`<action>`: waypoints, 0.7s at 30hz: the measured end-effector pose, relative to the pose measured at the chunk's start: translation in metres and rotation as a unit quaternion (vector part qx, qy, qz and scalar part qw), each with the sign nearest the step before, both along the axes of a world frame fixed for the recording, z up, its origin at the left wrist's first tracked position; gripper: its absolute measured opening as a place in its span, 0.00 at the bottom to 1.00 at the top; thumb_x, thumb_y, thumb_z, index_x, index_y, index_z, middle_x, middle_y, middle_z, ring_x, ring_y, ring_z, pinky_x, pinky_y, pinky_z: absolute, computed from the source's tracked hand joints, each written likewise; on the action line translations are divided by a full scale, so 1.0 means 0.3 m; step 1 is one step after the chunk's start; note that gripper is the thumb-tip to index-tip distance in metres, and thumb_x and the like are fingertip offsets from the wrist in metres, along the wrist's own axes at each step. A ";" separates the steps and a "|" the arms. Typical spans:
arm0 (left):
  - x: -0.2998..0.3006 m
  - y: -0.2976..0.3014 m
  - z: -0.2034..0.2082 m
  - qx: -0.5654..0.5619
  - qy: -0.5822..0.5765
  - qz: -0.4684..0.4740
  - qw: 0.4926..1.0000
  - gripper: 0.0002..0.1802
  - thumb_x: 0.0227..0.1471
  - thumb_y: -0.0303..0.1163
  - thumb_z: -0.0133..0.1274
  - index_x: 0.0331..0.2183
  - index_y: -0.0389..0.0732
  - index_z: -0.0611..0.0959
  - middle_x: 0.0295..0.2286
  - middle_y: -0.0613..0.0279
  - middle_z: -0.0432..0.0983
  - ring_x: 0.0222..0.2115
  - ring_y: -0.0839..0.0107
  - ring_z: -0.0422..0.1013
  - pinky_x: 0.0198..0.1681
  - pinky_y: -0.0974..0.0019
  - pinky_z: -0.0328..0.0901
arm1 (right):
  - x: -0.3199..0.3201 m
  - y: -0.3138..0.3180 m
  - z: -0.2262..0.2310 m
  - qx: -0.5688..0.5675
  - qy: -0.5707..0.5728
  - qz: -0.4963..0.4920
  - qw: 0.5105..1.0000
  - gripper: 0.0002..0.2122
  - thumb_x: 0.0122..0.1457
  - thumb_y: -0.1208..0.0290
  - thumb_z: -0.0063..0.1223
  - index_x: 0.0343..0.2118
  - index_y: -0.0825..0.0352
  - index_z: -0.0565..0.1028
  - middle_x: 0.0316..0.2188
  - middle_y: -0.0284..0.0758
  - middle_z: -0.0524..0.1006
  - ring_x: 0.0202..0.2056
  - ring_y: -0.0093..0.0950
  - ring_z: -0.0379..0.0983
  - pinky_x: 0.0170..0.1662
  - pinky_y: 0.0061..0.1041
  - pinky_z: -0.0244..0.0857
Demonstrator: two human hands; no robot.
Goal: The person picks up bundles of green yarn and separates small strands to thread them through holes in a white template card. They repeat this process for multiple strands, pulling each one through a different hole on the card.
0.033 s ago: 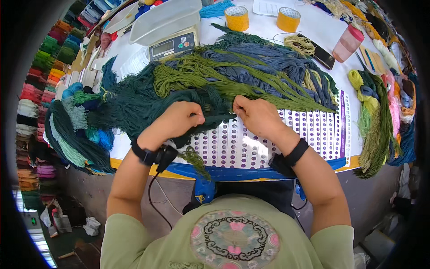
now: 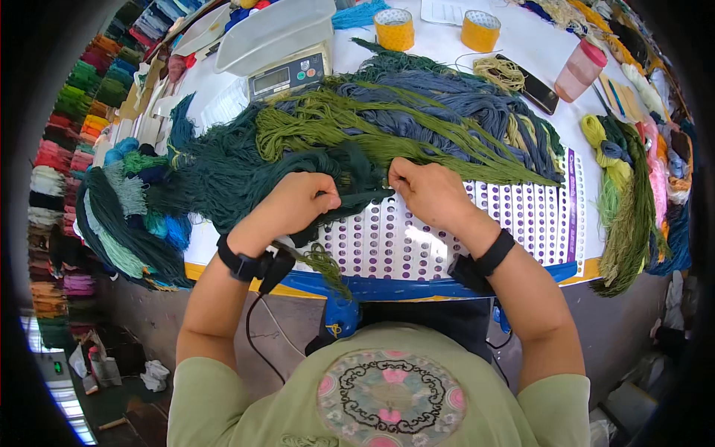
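My left hand (image 2: 296, 203) is closed, fingers curled in a pinch on the front edge of a dark green yarn hank (image 2: 339, 162). To its right, my right hand (image 2: 432, 191) pinches at the hank's right end, where a few strands run between the two hands; the exact strands in the fingertips are hidden. Beneath and behind lies more dark green yarn (image 2: 216, 167). Olive green yarn (image 2: 320, 123) stretches across slate-blue yarn (image 2: 477, 104) farther back. Under my hands, white strip cards (image 2: 372, 238) carry rows of purple dots.
A digital scale (image 2: 289, 78) bears a clear plastic tub (image 2: 275, 33). Two yellow tape rolls (image 2: 394, 31), a phone (image 2: 538, 93) and a pink-lidded cup (image 2: 579, 73) stand at the back. Green hanks (image 2: 625, 201) hang over the right edge, teal ones (image 2: 112, 231) at left.
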State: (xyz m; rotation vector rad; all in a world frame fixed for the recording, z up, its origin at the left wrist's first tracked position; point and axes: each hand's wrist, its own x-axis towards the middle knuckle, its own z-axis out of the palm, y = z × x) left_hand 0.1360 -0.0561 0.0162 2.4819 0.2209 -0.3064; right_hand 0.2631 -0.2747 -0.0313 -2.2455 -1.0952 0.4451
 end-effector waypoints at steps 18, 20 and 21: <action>-0.029 0.034 0.173 -0.281 -0.145 0.145 0.937 0.21 0.54 0.29 0.56 0.50 0.40 0.75 0.46 0.64 0.76 0.32 0.78 0.73 0.28 0.78 0.65 | -0.048 -0.015 0.029 0.011 0.008 -0.007 1.000 0.06 0.59 0.66 0.49 0.36 0.58 0.74 0.24 0.39 0.78 0.30 0.43 0.76 0.34 0.42 0.67; -0.143 0.128 0.253 -0.380 -0.216 0.169 0.883 0.21 0.58 0.35 0.54 0.51 0.38 0.74 0.46 0.60 0.76 0.34 0.75 0.74 0.29 0.76 0.66 | -0.090 -0.006 0.073 0.067 0.078 0.015 0.995 0.07 0.57 0.65 0.54 0.36 0.61 0.74 0.24 0.38 0.79 0.30 0.41 0.77 0.34 0.37 0.68; -0.195 0.180 0.287 -0.430 -0.248 0.167 0.852 0.22 0.59 0.37 0.52 0.52 0.37 0.73 0.47 0.57 0.75 0.36 0.73 0.74 0.29 0.75 0.67 | -0.100 0.001 0.051 0.108 0.128 0.098 0.981 0.09 0.57 0.64 0.55 0.37 0.62 0.76 0.26 0.39 0.80 0.32 0.38 0.78 0.37 0.35 0.69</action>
